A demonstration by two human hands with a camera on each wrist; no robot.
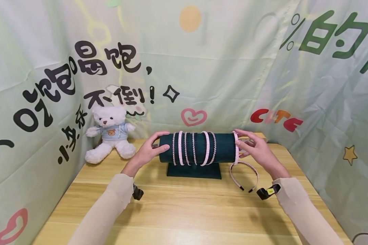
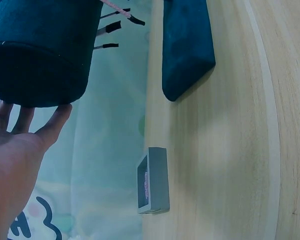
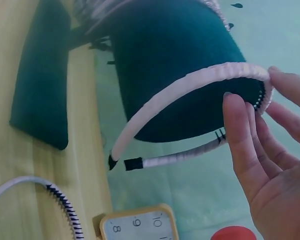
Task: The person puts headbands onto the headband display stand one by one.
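A dark green velvet headband stand (image 1: 225,146), a horizontal roll on a flat base, stands on the table. Several headbands, some pale pink and some braided, loop over the roll. My left hand (image 1: 148,148) grips the roll's left end, its fingers reaching the rim in the left wrist view. With thumb and fingers, my right hand (image 1: 254,148) pinches a pale pink headband (image 3: 190,82) by its curved top. That headband sits around the roll's right end, its two black tips hanging below. Another pale headband (image 1: 247,165) lies on the table near the right hand.
A white teddy bear (image 1: 110,117) in a blue top sits at the back left of the wooden table (image 1: 187,211). Behind the stand are a small grey box (image 2: 160,180) with something pink inside and a clock (image 3: 137,227). Printed cloth hangs around the table.
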